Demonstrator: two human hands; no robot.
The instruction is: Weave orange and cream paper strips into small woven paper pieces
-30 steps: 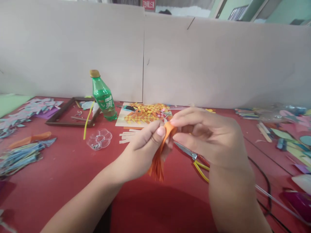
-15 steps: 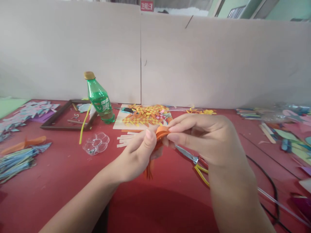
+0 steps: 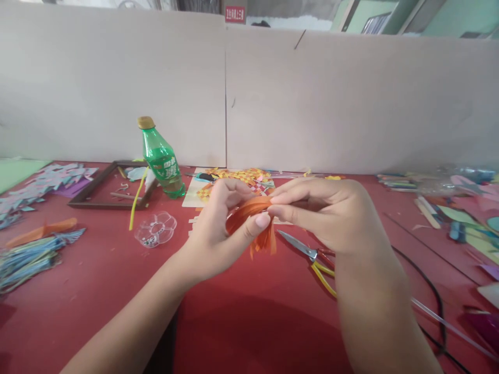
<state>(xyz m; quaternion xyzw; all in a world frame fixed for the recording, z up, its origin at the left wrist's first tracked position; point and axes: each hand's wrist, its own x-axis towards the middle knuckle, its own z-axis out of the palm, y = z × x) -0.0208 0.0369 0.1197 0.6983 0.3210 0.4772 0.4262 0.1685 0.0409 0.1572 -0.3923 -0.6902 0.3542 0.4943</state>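
Note:
A bundle of orange paper strips (image 3: 253,208), bent over in an arc with its fringed ends hanging down, is held above the red table. My left hand (image 3: 230,228) curls around its left side, thumb pressed on the front. My right hand (image 3: 312,210) pinches its right end between thumb and fingertips. Part of the bundle is hidden by the fingers. Below my right hand lie scissors (image 3: 312,254) with red and yellow handles, blades pointing up and left. Behind the hands, a board carries yellow and orange woven paper (image 3: 241,175).
A green bottle (image 3: 163,163) leans by a dark wooden frame (image 3: 105,205). In front sits a clear flower-shaped tray (image 3: 156,230). Blue strips (image 3: 35,259) and an orange piece (image 3: 42,232) lie at left. Paper scraps and a black cable (image 3: 432,291) are at right. A white partition (image 3: 351,98) stands behind.
The orange strips, earlier bunched with ends hanging below my left hand, now arch between both hands with the fringe nearer the right. My left hand has opened wider around them.

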